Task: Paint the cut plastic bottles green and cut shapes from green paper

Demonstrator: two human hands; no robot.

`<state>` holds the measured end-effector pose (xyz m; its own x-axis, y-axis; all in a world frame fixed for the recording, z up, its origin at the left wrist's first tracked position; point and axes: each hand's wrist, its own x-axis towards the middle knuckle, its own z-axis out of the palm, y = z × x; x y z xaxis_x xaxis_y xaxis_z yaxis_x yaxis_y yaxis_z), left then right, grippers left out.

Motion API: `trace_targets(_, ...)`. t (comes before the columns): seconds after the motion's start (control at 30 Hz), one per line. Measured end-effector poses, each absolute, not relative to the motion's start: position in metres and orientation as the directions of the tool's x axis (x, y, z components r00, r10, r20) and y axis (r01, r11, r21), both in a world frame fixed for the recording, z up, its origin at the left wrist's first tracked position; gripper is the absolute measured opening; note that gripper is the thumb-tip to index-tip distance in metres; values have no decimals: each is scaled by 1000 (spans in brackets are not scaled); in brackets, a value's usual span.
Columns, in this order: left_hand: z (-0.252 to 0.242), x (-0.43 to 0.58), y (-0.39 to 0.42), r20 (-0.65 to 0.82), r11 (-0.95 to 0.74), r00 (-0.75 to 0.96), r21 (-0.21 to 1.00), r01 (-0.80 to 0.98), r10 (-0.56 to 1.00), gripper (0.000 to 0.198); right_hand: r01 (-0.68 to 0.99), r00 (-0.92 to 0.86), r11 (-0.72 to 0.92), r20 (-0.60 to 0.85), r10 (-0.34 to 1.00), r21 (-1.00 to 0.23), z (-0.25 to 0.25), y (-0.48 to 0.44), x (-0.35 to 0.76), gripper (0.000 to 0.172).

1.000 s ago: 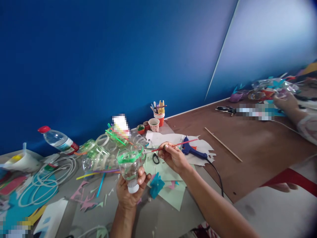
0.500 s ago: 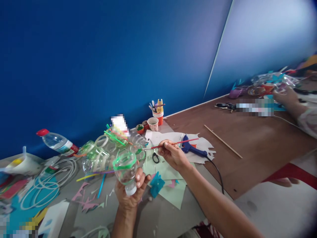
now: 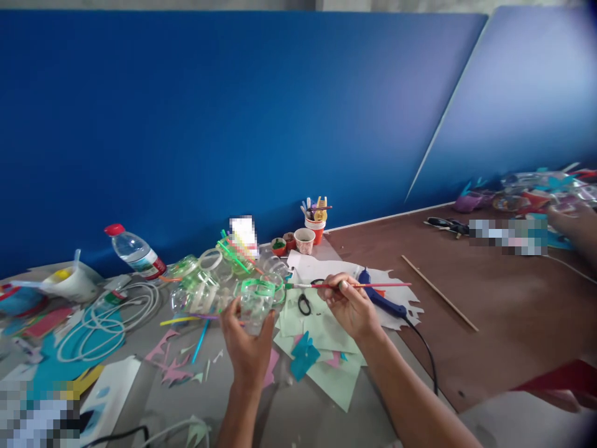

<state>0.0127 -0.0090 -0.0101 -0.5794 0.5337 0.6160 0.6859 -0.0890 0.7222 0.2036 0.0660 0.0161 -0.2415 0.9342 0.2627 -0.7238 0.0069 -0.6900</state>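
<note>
My left hand [image 3: 247,342] is closed around a clear cut plastic bottle piece [image 3: 257,302] with a green painted band near its rim. In my right hand [image 3: 347,303] a thin red paintbrush [image 3: 387,285] is pinched, its bristle end pointing left. The bristles are close to the bottle piece; whether they touch it I cannot tell. Behind the right hand lies a blue hot glue gun [image 3: 385,302] on cut white paper [image 3: 345,266]. Black-handled scissors [image 3: 305,304] rest on pale green paper sheets [image 3: 333,379] between my hands, with a teal paper cutout [image 3: 305,356] nearer me.
Cut clear bottles [image 3: 196,292] and straws crowd the left, beside a red-capped bottle [image 3: 137,254] and a coiled white cable [image 3: 140,317]. Paint cups [image 3: 305,239] stand by the blue wall. A wooden stick [image 3: 438,292] lies right. Another person's hand [image 3: 576,227] is at far right.
The view has tilted up. My left hand has turned the bottle piece, so its white cap end no longer shows. My right hand still holds the paintbrush.
</note>
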Motion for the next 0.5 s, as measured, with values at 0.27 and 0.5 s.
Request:
trace_targets(0.27, -14, 10, -8, 729, -24, -442, 531, 847, 523, 62, -641, -295, 28, 280, 913, -767, 15, 52, 185, 22)
trace_targets(0.5, -10, 12, -9, 680, -26, -492, 599, 800, 543, 65, -584, -290, 69, 288, 913, -809, 9, 54, 182, 21)
